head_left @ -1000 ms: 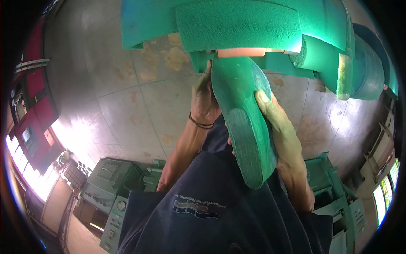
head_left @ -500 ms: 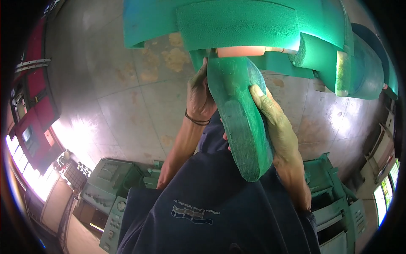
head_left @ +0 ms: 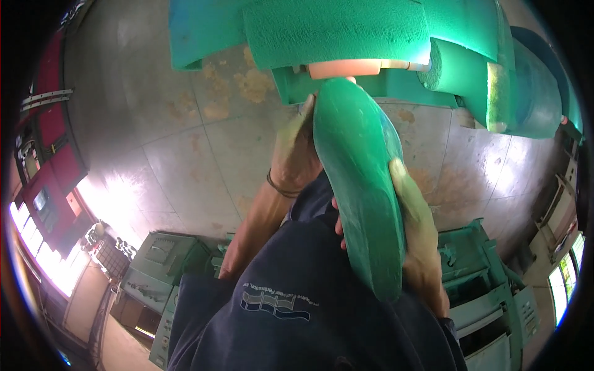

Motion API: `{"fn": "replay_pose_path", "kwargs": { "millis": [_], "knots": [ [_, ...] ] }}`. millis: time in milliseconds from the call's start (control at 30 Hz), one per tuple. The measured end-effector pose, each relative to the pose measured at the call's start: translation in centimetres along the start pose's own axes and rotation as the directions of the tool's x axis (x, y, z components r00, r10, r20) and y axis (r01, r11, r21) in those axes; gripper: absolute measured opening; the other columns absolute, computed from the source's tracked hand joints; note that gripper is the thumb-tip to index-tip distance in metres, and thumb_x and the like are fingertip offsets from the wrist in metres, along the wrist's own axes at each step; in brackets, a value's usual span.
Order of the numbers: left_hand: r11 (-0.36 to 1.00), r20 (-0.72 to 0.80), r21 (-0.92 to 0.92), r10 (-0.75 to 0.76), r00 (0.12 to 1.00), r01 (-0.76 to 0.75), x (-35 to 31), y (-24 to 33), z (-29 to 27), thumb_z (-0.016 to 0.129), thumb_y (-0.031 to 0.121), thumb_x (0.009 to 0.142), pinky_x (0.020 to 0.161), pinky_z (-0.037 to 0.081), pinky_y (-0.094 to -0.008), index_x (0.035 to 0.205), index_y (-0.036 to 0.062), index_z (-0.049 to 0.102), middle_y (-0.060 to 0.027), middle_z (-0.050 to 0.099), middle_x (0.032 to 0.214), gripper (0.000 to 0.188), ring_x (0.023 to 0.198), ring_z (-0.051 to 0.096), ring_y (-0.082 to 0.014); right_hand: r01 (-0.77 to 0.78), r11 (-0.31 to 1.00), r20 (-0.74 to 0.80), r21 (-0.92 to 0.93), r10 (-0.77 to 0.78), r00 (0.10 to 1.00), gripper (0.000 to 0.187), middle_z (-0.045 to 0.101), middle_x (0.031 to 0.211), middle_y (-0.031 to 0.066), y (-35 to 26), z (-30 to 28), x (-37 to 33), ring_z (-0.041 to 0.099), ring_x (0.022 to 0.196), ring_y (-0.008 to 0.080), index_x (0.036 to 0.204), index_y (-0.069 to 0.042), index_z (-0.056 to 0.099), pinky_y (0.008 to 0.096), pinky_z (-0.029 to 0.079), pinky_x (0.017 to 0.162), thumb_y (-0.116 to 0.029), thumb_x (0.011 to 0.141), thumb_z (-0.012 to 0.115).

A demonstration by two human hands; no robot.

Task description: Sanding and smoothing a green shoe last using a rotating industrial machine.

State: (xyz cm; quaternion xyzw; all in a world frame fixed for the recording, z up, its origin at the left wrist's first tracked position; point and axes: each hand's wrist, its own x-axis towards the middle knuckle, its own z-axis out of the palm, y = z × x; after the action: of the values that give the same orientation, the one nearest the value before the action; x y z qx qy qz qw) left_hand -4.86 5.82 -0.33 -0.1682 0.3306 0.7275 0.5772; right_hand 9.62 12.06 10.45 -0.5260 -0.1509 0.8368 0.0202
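Observation:
A green shoe (head_left: 362, 185) is held sole up, with its long side running away from me. Its far end lies close below an orange roller (head_left: 345, 68) under the machine's textured green cover (head_left: 337, 31); whether they touch I cannot tell. My left hand (head_left: 297, 148) grips the far left edge, its thumb pointing forward and its other fingers mostly hidden. Around the near part closes my right hand (head_left: 416, 213). The right thumb lies along the shoe's right side, and reddish fingertips show at its left edge.
A green curved housing (head_left: 526, 102) extends to the far right. Green machine cabinets stand at near left (head_left: 154, 266) and near right (head_left: 476, 284). Below is a stained tiled floor (head_left: 167, 136). Dark red panels (head_left: 55, 179) are at the left.
The shoe has come a little nearer and tipped, so its far end is now fully seen below the roller. Both hands have moved with it, still gripping.

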Motion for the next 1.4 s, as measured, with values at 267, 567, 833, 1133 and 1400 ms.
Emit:
{"fn": "replay_pose_path", "kwargs": {
  "millis": [267,567,833,1133,1400],
  "knots": [
    [0.989,0.251,-0.134,-0.032,0.967,0.068,3.5,-0.5,-3.4,0.04,0.028,0.108,0.094,0.054,-0.0343,0.136,-0.0006,0.048,-0.0112,0.06,0.128,0.041,0.112,0.062,-0.0194,-0.057,0.976,0.114,0.209,0.033,0.993,0.063,0.067,0.093,0.019,-1.8,1.0,2.1,0.068,0.067,0.0256,0.121,0.004,0.056,0.0373,0.059,0.058,-0.053,0.102,0.038],
    [0.988,0.286,-0.157,0.046,0.957,0.0,4.8,-0.1,-4.5,0.039,0.025,0.108,0.093,0.054,-0.0325,0.138,-0.0009,0.047,-0.0124,0.06,0.13,0.041,0.11,0.063,-0.0208,0.007,0.977,0.152,0.214,-0.04,0.988,0.057,0.067,0.089,0.0168,-1.9,1.5,4.1,0.069,0.065,0.0251,0.119,0.003,0.055,0.0371,0.059,0.057,-0.05,0.102,0.043],
    [0.976,0.201,-0.206,-0.022,0.979,0.064,2.3,0.0,-3.3,0.04,0.036,0.107,0.094,0.056,-0.0383,0.135,-0.0007,0.049,-0.0128,0.062,0.125,0.047,0.111,0.064,-0.0212,-0.059,0.994,0.039,0.087,0.056,0.998,0.066,0.064,0.091,0.0202,-1.6,1.6,1.7,0.066,0.064,0.0272,0.126,0.004,0.052,0.0372,0.058,0.053,-0.056,0.101,0.04],
    [0.889,0.339,-0.445,0.06,0.939,0.104,-0.6,-3.7,-1.8,0.051,0.059,0.096,0.109,0.041,-0.0526,0.137,0.0069,0.05,-0.0115,0.064,0.117,0.066,0.121,0.055,-0.0291,-0.526,0.782,0.57,0.334,0.277,0.773,0.074,0.062,0.107,0.0318,2.4,-7.6,2.0,0.071,0.076,0.0356,0.139,0.01,0.038,0.0407,0.061,0.058,-0.054,0.101,0.04],
    [0.676,0.53,0.421,0.357,0.769,-0.605,-3.4,-0.7,0.0,0.081,0.017,0.081,0.093,0.051,-0.0399,0.118,0.0057,0.061,-0.011,0.072,0.113,0.043,0.105,0.069,-0.0305,-0.02,0.926,0.065,0.377,-0.005,0.998,0.05,0.065,0.104,0.0159,3.5,-7.1,7.8,0.068,0.094,0.0278,0.128,0.002,0.053,0.0373,0.059,0.076,-0.041,0.104,0.044]
  ]
}}
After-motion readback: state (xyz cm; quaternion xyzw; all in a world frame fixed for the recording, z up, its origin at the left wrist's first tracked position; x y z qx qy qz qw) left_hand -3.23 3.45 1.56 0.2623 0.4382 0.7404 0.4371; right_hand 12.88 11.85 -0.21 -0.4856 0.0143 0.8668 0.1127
